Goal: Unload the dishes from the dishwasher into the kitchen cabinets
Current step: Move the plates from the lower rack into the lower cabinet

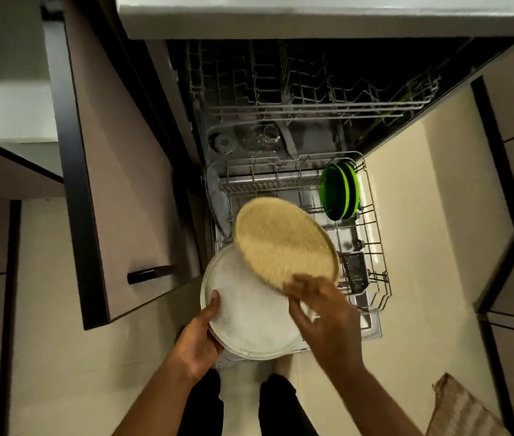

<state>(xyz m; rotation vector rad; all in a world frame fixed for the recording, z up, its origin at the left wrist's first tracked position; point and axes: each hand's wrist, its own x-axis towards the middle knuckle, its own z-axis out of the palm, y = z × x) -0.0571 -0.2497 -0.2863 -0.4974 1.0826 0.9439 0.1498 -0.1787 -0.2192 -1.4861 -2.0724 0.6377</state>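
My left hand (200,336) grips the near-left rim of a white plate (249,313), thumb on top, above the front of the pulled-out lower dishwasher rack (372,215). My right hand (322,316) holds the near edge of a speckled tan plate (284,240), which tilts over the white plate's far side; the hand is blurred. Green plates (339,191) stand upright at the rack's back right. A cutlery basket (356,272) sits at the rack's right side. The upper rack (312,89) looks bare.
An open cabinet door (117,184) with a black handle (150,273) hangs on the left, close to the dishwasher. Closed cabinet fronts line the right. The countertop edge (312,23) runs above. A woven mat (460,410) lies on the beige floor at lower right.
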